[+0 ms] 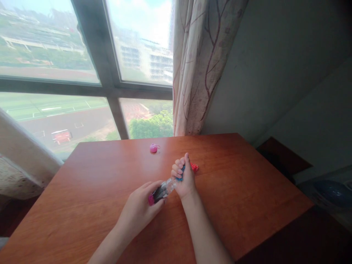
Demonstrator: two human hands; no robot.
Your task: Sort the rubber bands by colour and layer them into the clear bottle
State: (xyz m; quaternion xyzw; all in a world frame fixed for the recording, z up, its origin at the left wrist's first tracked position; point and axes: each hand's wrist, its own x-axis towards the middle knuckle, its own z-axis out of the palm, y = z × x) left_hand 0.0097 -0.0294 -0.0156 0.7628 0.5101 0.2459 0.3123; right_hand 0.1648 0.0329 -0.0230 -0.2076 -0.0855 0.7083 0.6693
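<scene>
My left hand [139, 203] is wrapped round a small clear bottle [164, 190] with a dark patch and a pink end. The bottle lies tilted, its clear end pointing right and touching or nearly touching the underside of my other fist. That fist, my right hand [187, 181], is closed round something blue and bumpy [180, 174], with the thumb pointing up. Most of the blue thing is hidden by fingers, so its kind is unclear. Just beyond the right thumb shows a red bumpy thing [195, 168], partly covered by the hand. Whether it rests on the table or joins the blue thing, I cannot tell.
A small pink round piece [153, 148] with a thin loop lies near the back edge of the brown wooden table [110, 168]. Behind the table are a window [110, 88] and a patterned curtain [198, 66]. A grey wall [264, 73] stands to the right.
</scene>
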